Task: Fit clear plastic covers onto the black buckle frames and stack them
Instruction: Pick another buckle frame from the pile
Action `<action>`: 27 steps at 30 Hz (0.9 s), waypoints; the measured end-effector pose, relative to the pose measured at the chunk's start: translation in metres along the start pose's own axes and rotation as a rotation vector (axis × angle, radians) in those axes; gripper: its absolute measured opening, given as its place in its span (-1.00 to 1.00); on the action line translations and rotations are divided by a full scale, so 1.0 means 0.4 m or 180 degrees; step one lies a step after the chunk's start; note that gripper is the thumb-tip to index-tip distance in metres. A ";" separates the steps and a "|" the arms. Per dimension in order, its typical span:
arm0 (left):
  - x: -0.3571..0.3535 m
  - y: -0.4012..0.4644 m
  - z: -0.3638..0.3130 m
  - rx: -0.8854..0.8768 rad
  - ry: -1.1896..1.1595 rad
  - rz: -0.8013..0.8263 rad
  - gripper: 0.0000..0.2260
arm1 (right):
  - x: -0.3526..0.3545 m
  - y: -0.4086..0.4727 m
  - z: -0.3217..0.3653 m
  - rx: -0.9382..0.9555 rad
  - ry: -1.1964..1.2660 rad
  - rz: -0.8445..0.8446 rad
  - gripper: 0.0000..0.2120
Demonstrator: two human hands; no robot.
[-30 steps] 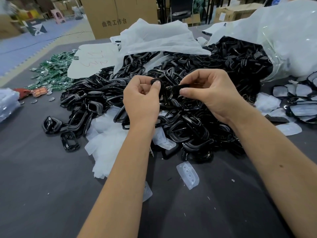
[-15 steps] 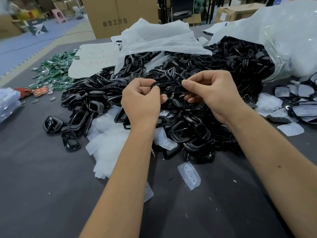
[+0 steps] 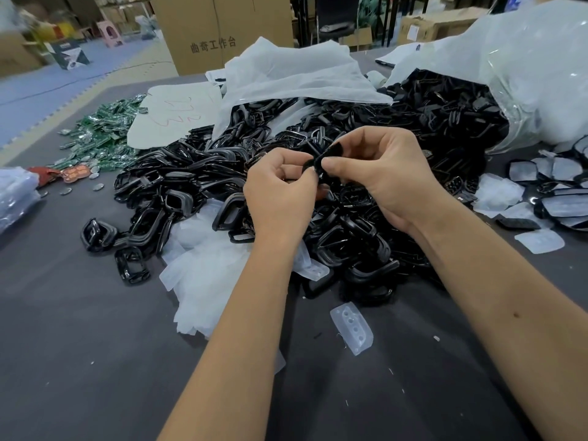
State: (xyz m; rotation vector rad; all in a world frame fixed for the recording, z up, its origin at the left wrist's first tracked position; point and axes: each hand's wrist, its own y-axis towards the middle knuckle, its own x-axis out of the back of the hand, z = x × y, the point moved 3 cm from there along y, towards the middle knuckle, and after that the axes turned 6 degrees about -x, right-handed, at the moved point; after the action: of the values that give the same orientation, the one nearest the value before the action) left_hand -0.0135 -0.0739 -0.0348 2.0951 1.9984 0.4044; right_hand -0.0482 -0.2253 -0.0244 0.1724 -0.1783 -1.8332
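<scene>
Warehouse floor and cardboard boxes fill the background; nearer, a dark grey felt-covered table [image 3: 95, 345] carries a wide heap of glossy black plastic buckle frames [image 3: 178, 186] spilling from a torn clear plastic sack [image 3: 541, 74].

Both hands meet above the middle of the heap. The left hand [image 3: 280, 192] and the right hand [image 3: 388, 176] pinch one small black buckle frame [image 3: 316, 160] between them — left thumb and forefinger on its near-left end, right thumb and curled fingers [image 3: 334, 162] on its upper-right end. So the fingers of both hands are clamped on that frame. Its long axis seems to run from lower left up to upper right, tilted and held clear of the heap; most of it is hidden by the fingertips. Whether a cover already sits on it cannot be told.

Loose clear plastic covers lie close: one frosted oblong cover with a row of holes [image 3: 351, 331] on bare table between the forearms, nearer the right one, and a pile of translucent covers [image 3: 203, 281] just left of the left forearm. Finished frames with covers fitted [image 3: 560, 205] lie far right — likely the stacking spot, and the right hand is the nearer one to it.
</scene>
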 end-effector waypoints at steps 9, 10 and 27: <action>-0.009 -0.002 -0.001 -0.0219 0.0185 0.0171 -0.92 | -0.005 0.000 0.005 -0.0174 0.0012 -0.0112 -0.87; -0.010 -0.002 0.000 -0.0208 0.0176 0.0183 -0.92 | -0.006 0.001 0.006 -0.0198 -0.0032 -0.0138 -0.87; 0.016 0.012 0.023 0.0750 -0.0870 0.0006 -0.79 | -0.004 -0.002 0.048 0.0134 -0.1000 -0.0341 -0.94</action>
State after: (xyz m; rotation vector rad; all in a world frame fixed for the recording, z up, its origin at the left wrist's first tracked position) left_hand -0.0055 -0.0674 -0.0417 2.1467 1.9600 -0.1205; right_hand -0.0524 -0.2231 -0.0059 -0.0799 -0.4346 -1.9571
